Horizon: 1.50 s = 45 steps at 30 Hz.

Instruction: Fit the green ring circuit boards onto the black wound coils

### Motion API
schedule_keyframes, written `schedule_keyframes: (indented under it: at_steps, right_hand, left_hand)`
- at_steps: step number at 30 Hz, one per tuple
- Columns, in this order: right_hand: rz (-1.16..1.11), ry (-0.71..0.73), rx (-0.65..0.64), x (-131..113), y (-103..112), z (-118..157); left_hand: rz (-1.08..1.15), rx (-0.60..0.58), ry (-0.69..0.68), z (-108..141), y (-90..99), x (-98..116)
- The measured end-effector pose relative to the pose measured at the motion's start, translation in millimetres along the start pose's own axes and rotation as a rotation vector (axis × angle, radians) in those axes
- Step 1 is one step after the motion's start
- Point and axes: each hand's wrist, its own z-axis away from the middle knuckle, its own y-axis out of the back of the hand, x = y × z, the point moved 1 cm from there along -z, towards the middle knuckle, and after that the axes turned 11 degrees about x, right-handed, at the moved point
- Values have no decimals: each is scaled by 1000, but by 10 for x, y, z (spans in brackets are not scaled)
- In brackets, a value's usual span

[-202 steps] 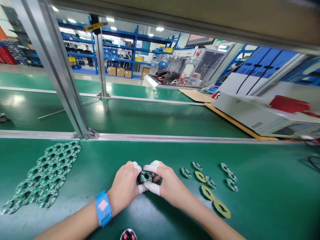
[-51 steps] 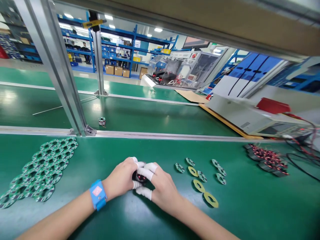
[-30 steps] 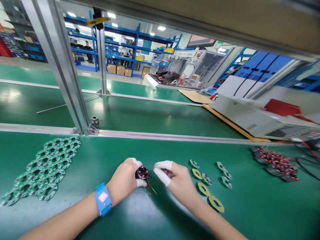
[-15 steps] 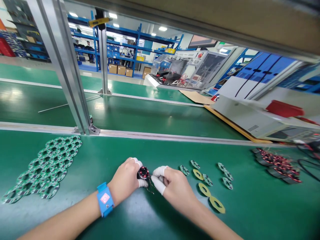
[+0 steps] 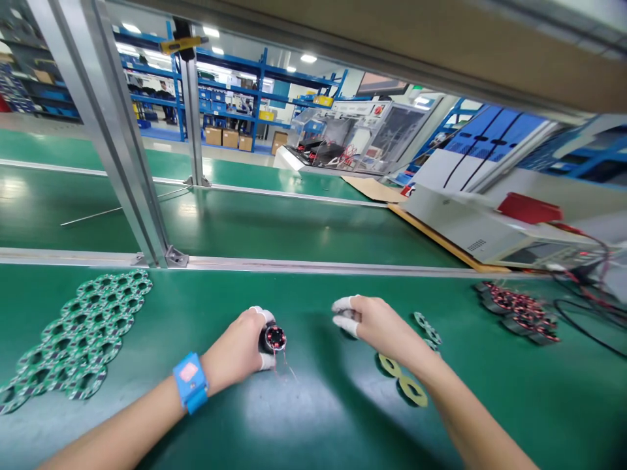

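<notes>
My left hand (image 5: 238, 350) rests low on the green mat (image 5: 313, 418), forearm angled in from the lower left, a blue wrist strap (image 5: 189, 390) buckled above it. Its capped fingers are clamped around a small dark round coil part (image 5: 272, 338), copper-red windings facing up, thin wires trailing onto the mat in front of me. My right hand (image 5: 379, 324) hovers to the right of it, well apart, white cots on thumb and forefinger pinched together; I cannot tell whether anything sits between them. Beneath its wrist lie flat yellow washers (image 5: 401, 378), and small green ring boards (image 5: 427, 329) beyond. A scalloped sheet of green circuit rings (image 5: 78, 339) lies far left.
</notes>
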Motion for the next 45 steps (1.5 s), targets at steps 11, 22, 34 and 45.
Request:
schedule_keyframes:
  at_steps: [11, 22, 34, 45]
  right_hand:
    - [-844, -257, -176, -433, -814, 45]
    - [-758, -254, -26, -518, -868, 194]
    - [-238, 56, -30, -49, -209, 120]
    - [166, 8, -40, 107, -162, 26]
  left_hand:
    - [112, 141, 130, 3, -55, 28]
    - [-86, 302, 35, 119, -286, 35]
    - [23, 324, -25, 119, -230, 119]
    - [167, 405, 13, 27, -8, 108]
